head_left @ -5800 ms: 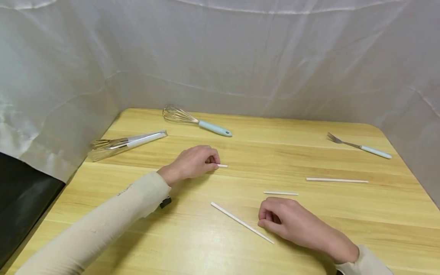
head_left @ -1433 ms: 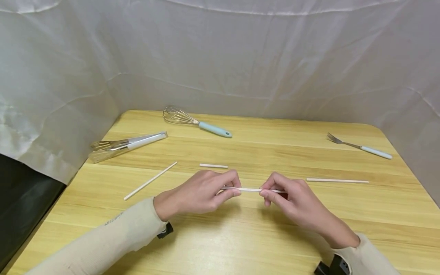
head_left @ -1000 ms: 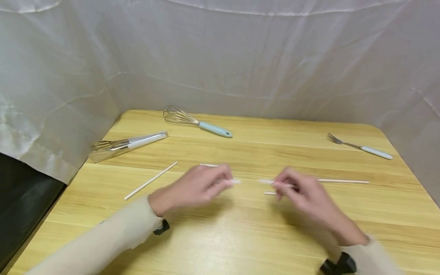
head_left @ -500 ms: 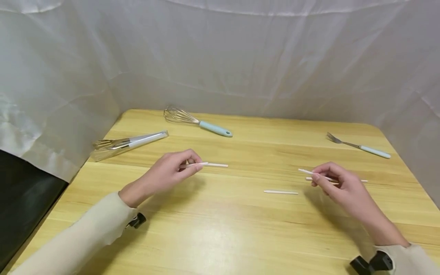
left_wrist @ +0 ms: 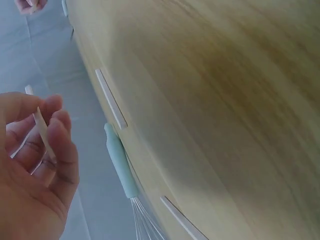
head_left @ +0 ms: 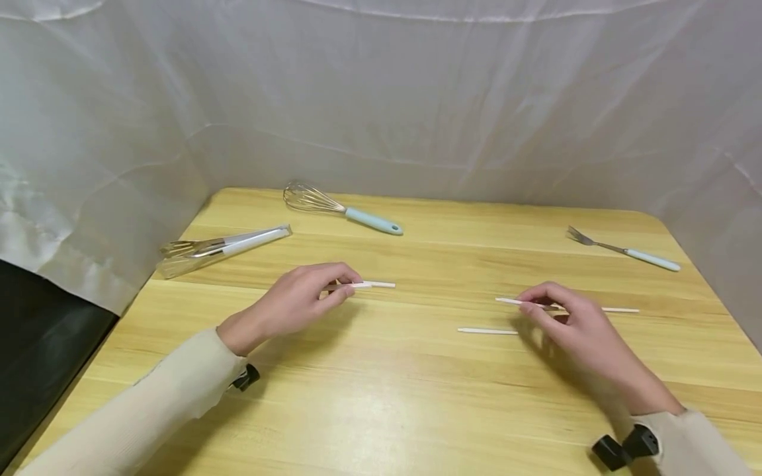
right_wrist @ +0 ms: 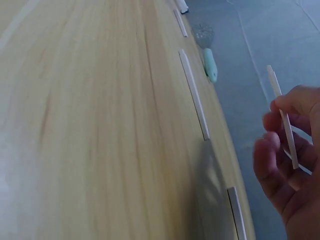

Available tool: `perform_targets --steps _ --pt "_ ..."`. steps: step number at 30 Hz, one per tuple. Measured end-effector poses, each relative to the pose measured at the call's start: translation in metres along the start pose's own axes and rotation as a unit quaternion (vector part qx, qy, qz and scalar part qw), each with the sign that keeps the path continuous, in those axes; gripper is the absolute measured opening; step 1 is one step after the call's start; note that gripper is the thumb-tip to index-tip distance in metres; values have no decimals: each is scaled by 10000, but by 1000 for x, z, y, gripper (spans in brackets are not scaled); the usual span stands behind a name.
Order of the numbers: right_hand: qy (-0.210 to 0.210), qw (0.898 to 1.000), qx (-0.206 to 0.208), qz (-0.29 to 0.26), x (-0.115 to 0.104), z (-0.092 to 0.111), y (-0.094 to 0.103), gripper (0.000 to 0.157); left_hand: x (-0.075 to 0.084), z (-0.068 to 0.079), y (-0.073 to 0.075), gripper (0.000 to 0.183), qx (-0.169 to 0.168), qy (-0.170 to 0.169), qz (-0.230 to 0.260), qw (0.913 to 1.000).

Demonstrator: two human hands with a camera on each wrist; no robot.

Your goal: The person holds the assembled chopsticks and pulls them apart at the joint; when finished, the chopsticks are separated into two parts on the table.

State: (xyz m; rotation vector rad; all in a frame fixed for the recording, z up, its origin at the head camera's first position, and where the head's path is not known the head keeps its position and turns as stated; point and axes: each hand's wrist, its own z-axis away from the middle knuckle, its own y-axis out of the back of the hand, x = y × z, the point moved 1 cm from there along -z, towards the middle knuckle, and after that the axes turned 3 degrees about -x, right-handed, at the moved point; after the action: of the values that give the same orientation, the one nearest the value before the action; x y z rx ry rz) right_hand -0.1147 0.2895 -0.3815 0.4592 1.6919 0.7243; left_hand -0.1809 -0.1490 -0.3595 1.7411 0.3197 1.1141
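Two Fine Pinches

Above the glossy, wood-grained worktop (head_left: 381, 403), the left hand (head_left: 297, 299) pinches a short, thin white stick (left_wrist: 40, 122) in a narrow grip; the right hand (head_left: 574, 322), its grip equally narrow, pinches a slender, step-tipped white stick (right_wrist: 287, 132).

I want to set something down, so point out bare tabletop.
Bare: the back stretch of tabletop between whisk and fork, and the near middle between left sleeve and right sleeve. Crowded: around the right hand, which pinches a white stick near two lying sticks.
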Motion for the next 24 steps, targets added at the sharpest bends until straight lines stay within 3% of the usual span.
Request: perform_targets --steps 5,11,16,24 --pt "436 9990 -92 -70 -1 -8 -7 12 -1 -6 -6 16 -18 -130 -206 9997" --pt "794 9957 -269 386 -4 -18 -18 14 -4 -11 -14 9 -86 -204 -560 9982" --pt "711 9947 -581 466 -6 -25 -25 8 -4 -14 -20 7 -249 -200 -712 9969" --pt "488 9941 -821 510 0 -31 -34 4 4 -23 -31 7 -334 -464 -1299 9899"
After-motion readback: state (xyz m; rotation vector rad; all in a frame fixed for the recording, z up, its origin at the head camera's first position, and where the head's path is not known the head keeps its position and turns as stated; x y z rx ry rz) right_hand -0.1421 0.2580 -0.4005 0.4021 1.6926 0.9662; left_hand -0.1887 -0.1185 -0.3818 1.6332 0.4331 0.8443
